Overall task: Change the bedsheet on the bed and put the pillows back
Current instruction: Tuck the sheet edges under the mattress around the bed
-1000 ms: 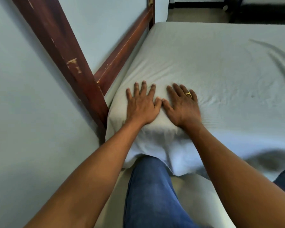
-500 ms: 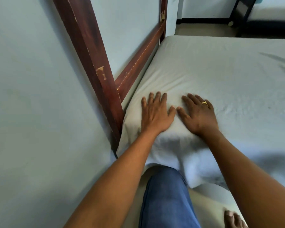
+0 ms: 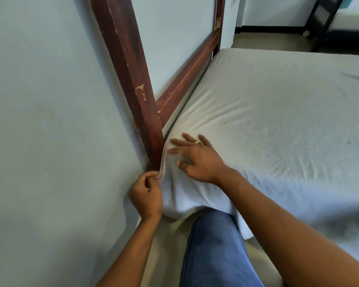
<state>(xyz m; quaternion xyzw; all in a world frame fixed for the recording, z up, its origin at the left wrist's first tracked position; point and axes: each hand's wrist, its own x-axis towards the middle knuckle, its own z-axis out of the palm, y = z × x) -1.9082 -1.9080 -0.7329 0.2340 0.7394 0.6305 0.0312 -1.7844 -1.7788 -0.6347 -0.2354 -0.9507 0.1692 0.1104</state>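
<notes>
A pale grey-white bedsheet covers the mattress and wraps over its near left corner. My left hand is down at that corner beside the bedpost, with fingers curled and pinching the sheet's edge. My right hand, wearing a gold ring, lies flat with fingers spread on top of the corner and presses the sheet down. No pillows are in view.
A dark red wooden bedpost and headboard rail stand against the pale wall at left. My blue-jeaned knee is against the bed's near edge. Dark furniture stands on the floor beyond the bed.
My left hand left the top of the corner and dropped beside the bedpost, pinching the sheet's edge. My right hand slid left onto the corner. The view moved closer to the bedpost.
</notes>
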